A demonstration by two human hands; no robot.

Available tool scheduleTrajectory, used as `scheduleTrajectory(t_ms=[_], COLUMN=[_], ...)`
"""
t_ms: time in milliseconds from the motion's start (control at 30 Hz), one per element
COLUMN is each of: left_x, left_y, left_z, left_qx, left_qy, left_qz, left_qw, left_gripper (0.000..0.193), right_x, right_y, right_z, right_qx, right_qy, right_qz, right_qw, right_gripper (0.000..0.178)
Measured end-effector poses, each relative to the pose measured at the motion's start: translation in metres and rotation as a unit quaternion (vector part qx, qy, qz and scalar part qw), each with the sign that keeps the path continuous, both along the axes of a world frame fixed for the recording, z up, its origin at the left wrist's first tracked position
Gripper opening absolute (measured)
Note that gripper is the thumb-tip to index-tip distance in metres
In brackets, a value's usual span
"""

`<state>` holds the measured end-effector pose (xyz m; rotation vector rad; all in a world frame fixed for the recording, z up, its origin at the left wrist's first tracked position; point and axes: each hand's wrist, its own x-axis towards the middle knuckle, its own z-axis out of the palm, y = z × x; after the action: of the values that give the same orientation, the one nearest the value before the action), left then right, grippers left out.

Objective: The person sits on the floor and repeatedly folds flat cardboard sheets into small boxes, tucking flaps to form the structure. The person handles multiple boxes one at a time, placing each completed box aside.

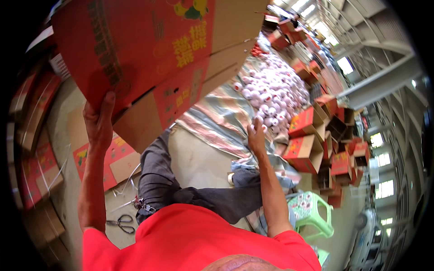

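A large red and tan cardboard carton [135, 49], with fruit pictured on it, is folded flat and tilted up across the top left. My left hand [100, 122] grips its lower left edge, thumb on the near face and the other fingers mostly hidden behind. My right hand [257, 135] is held out to the right of the carton, apart from it, with fingers spread and nothing seen in them. Beyond that hand lies a heap of round, pale-wrapped fruit [275, 90] on a striped tarp [221, 108].
Bundles of flat cartons [43, 180] are stacked along the left. Another flat carton [120, 158] lies on the floor, with black-handled scissors [122, 223] nearer me. Several opened cartons [305, 151] crowd the right side. A green stool [312, 212] stands at my right.
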<state>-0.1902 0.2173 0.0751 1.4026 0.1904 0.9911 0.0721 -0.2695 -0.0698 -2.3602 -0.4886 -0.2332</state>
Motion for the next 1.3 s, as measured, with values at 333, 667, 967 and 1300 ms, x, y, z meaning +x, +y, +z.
scheduleTrajectory(t_ms=[333, 667, 967, 1300], left_x=[0.034, 0.06, 0.071, 0.072], left_y=[-0.096, -0.104, -0.074, -0.09], left_z=[0.015, 0.021, -0.028, -0.043], left_qx=[0.201, 0.186, 0.123, 0.01], left_qy=[0.093, 0.08, 0.091, 0.04], left_qz=[-0.229, -0.361, -0.33, -0.322], left_qw=[0.948, 0.91, 0.931, 0.946], left_gripper=[0.022, 0.023, 0.022, 0.022], right_x=[-0.025, 0.007, -0.029, -0.01], right_y=[0.007, -0.145, -0.172, -0.189], right_z=[0.179, 0.019, -0.002, 0.025], right_qx=[0.172, 0.352, 0.334, 0.358], right_qy=[-0.164, 0.095, 0.247, 0.154], right_qz=[-0.09, -0.283, -0.256, -0.198], right_qw=[0.967, 0.887, 0.873, 0.9], right_gripper=[0.064, 0.061, 0.059, 0.063])
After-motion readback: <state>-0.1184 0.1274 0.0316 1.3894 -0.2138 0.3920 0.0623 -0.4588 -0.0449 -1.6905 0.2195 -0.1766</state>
